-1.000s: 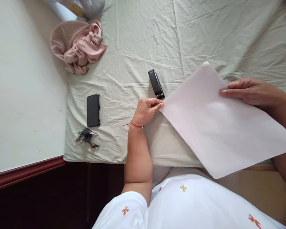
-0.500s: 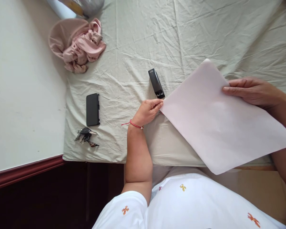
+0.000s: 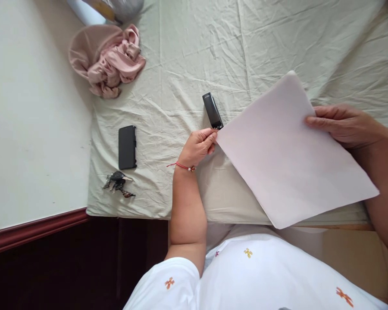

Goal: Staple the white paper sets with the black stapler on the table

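White paper (image 3: 297,159), one sheet or a thin stack, is held tilted above the front of the cloth-covered table. My left hand (image 3: 199,144) pinches its left corner between thumb and fingers. At the opposite edge my right hand (image 3: 341,124) grips the paper, thumb on top and the other fingers partly hidden. A black stapler (image 3: 212,110) lies just beyond my left hand, its near end close to the pinched corner; I cannot tell whether they touch. Around my left wrist is a red string bracelet.
A black phone (image 3: 127,147) lies at the left, with a bunch of keys (image 3: 118,183) nearer the front edge. Crumpled pink cloth (image 3: 116,60) sits at the back left by the wall (image 3: 35,107). The table's pale green cover (image 3: 181,77) is wrinkled.
The paper has turned slightly and flattened, its far corner moving up and its right corner drawing inward. My left hand has moved slightly up, closer to the stapler.
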{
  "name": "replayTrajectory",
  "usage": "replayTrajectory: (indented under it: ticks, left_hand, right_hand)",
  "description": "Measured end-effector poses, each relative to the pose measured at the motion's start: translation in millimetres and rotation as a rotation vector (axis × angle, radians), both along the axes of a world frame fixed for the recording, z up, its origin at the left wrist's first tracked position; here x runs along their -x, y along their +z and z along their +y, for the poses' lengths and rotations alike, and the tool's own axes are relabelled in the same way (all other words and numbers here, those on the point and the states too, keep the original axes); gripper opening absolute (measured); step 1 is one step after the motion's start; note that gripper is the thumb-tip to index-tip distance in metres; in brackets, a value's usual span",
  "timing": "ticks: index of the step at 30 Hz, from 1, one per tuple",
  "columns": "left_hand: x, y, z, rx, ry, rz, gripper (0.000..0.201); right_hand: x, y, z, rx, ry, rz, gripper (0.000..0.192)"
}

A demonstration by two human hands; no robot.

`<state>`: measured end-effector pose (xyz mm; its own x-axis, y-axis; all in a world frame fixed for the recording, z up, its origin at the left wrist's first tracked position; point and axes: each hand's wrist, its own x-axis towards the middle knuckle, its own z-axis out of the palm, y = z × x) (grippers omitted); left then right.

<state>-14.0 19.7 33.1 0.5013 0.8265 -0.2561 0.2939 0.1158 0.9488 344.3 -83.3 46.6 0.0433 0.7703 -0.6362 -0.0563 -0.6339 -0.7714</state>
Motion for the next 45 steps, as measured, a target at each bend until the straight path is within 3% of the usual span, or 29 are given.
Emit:
replayTrajectory:
  ticks: [5, 9, 17, 22, 24, 28, 31, 34, 38, 41, 45]
  left_hand:
    - [-0.6, 2.8, -0.7, 0.021, -0.038, -0.04, 0.041]
    - [-1.6, 2.6, -1.9, 0.014, -0.046, -0.003, 0.044]
    - [-6.3, -4.0, -6.9, -0.39, 0.293, 0.16, 0.031]
    - [-5.5, -7.1, -3.8, -0.47, 0.547, 0.205, 0.035]
    - [-3.9, -14.8, 1.7, -0.473, 0.583, 0.148, 0.036]
    - [-2.8, -37.7, 12.0, -0.483, 0.529, 0.009, 0.045]
    - [-4.8, -46.6, 12.5, -0.458, 0.46, -0.058, 0.041]
    - [-5.5, -44.2, 9.3, -0.52, 0.458, -0.017, 0.031]
    - [-3.8, -39.6, 8.9, -0.721, 0.456, 0.066, 0.032]
    - [-5.2, -40.9, 11.0, -0.803, 0.329, 0.082, 0.044]
    - [-9.0, -41.2, 11.8, -0.764, 0.204, 0.055, 0.047]
  right_hand:
    - [-4.9, -4.7, -0.3, -0.005, 0.015, -0.002, 0.053]
    - [-2.2, -1.1, 1.5, 0.007, 0.016, -0.029, 0.045]
    - [3.9, 4.9, 7.4, 0.055, -0.013, -0.064, 0.034]
    - [11.3, 10.7, 8.8, 0.057, -0.032, -0.078, 0.025]
    - [15.4, 13.3, 8.8, 0.07, -0.051, -0.083, 0.021]
    - [19.2, 9.2, 8.3, 0.079, -0.126, -0.116, 0.016]
    - [18.5, 1.3, 8.3, 0.063, -0.184, -0.134, 0.016]
    - [18.0, -2.3, 8.7, 0.07, -0.18, -0.127, 0.015]
    - [17.2, -2.1, 9.6, 0.069, -0.144, -0.142, 0.018]
    - [16.5, -1.8, 10.1, 0.054, -0.14, -0.155, 0.019]
    - [17.3, 0.7, 10.7, 0.05, -0.161, -0.176, 0.015]
